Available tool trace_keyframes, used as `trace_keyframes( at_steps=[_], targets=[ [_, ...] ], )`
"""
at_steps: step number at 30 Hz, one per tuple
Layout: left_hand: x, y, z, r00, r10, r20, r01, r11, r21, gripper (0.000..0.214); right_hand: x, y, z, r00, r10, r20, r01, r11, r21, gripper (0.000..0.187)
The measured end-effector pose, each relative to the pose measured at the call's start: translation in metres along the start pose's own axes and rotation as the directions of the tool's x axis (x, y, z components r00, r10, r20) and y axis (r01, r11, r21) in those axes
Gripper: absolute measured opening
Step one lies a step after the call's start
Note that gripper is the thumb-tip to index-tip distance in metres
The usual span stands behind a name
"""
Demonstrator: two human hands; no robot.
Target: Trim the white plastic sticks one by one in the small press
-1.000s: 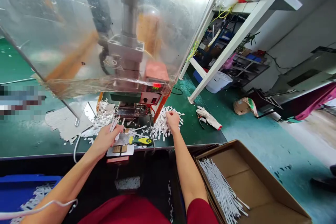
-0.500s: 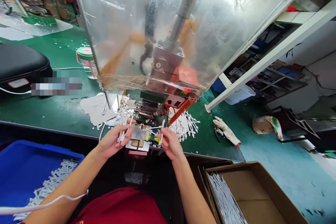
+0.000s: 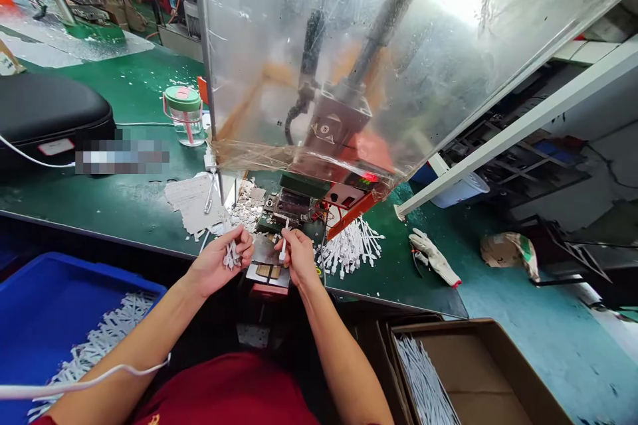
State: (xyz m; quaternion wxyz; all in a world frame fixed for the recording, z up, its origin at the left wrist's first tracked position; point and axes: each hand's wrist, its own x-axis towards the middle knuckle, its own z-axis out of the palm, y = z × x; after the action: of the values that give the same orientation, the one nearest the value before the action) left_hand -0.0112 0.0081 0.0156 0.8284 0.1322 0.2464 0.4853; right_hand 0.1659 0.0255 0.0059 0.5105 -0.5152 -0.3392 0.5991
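My left hand (image 3: 219,264) is closed on a small bundle of white strips (image 3: 231,254) just in front of the table edge. My right hand (image 3: 298,255) pinches a single white strip (image 3: 284,246) upright, close to a small metal plate (image 3: 268,260) at the foot of the press machine (image 3: 333,139). Between my two hands there is only a short gap. A pile of white strips (image 3: 351,247) lies on the green table (image 3: 124,199) to the right of my right hand.
A clear plastic guard (image 3: 379,46) hangs over the machine. A blue bin (image 3: 44,305) with white strips sits lower left, a cardboard box (image 3: 478,372) with white strips lower right. A glove (image 3: 432,256), a green-lidded cup (image 3: 183,113) and a black case (image 3: 44,113) rest on the table.
My right hand left the strip pile with one strip and came left toward the metal plate. My left hand pulled back to the table edge with its bundle. The view swung left.
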Motion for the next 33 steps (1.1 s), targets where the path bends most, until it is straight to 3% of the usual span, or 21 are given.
trace_keyframes(
  at_steps=[4,10,14,17,22,25,28,31,33],
  targets=[
    [0.002,-0.005,-0.003,0.999,-0.006,-0.044,0.009,0.997,0.075,0.016,0.003,-0.001,0.002,1.000,0.021,-0.005,-0.021,1.000,0.008,0.030],
    [0.005,-0.013,-0.005,0.999,-0.030,0.027,0.025,0.984,0.176,0.024,0.004,-0.002,0.004,0.999,0.034,-0.005,-0.034,0.999,0.026,0.031],
    [0.011,-0.021,0.000,0.998,0.006,-0.070,0.018,0.940,0.339,0.040,0.004,-0.002,0.002,0.999,0.045,-0.006,-0.044,0.998,0.045,0.032],
    [0.018,-0.027,0.008,0.987,0.092,-0.131,-0.019,0.882,0.472,0.036,0.006,-0.001,0.002,0.999,0.041,0.004,-0.041,0.998,0.057,0.034],
    [0.027,-0.031,0.022,0.980,0.131,-0.150,-0.022,0.820,0.572,0.046,0.003,-0.001,0.001,0.999,0.024,0.035,-0.024,0.999,0.022,0.038],
    [0.030,-0.033,0.026,0.984,0.099,-0.148,0.011,0.794,0.607,0.049,-0.005,-0.008,-0.020,0.995,0.017,0.102,-0.007,0.994,-0.105,0.037],
    [0.034,-0.034,0.025,0.984,0.084,-0.155,0.037,0.764,0.645,0.049,-0.011,-0.021,-0.064,0.988,0.063,0.142,-0.022,0.963,-0.269,0.032],
    [0.038,-0.035,0.024,0.989,0.071,-0.131,0.038,0.732,0.680,0.046,-0.005,-0.034,-0.114,0.998,-0.029,-0.058,-0.002,0.885,-0.466,0.027],
    [0.039,-0.036,0.025,0.990,0.076,-0.118,0.027,0.722,0.691,0.044,0.010,-0.039,-0.137,0.953,-0.215,-0.216,0.016,0.744,-0.668,0.025]
  ],
)
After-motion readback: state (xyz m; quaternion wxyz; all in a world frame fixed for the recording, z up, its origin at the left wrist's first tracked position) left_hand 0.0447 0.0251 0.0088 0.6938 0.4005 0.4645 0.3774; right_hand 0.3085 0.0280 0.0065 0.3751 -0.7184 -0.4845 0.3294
